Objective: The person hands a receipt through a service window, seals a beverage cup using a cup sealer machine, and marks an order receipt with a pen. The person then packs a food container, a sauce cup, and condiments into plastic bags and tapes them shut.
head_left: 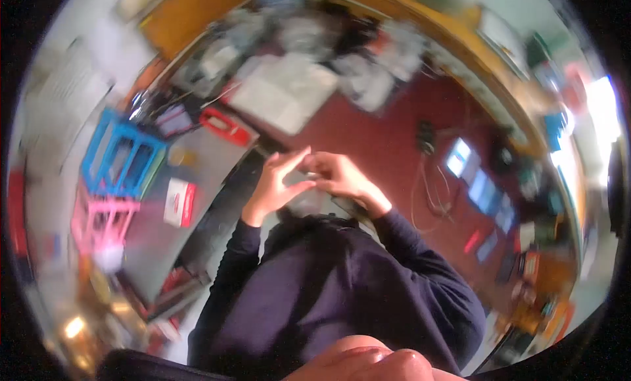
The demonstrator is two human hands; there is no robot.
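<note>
Head view, blurred throughout.

Item: my left hand (277,185), centre of the frame. Fingers raised and curved, thumb spread well away from the forefinger, an open gap between them.

Item: my right hand (343,177), just beside it. Fingers bent inward, tips close to those of the left; how far open they are, I cannot tell.

Item: a small pale object (309,175), between my two hands at the fingertips; too blurred to name, and I cannot tell which hand has hold of it, if either.

Item: my dark long-sleeved top (322,282), lower centre, below both hands.

Item: a grey surface (152,249), left of the frame. On it: a red oblong object with a dark middle (225,126), nearest its upper end; a round yellowish object (182,157); a white-and-red box (179,202). Along its left side, a blue plastic open-framed rack (123,156), with a pink plastic rack (105,224) just below.

Item: a large whitish flat object (286,92), upper centre, near crumpled clear plastic bags (374,75).

Item: a dark red floor (388,134), right of my hands, with a pale looped cable (430,200).
</note>
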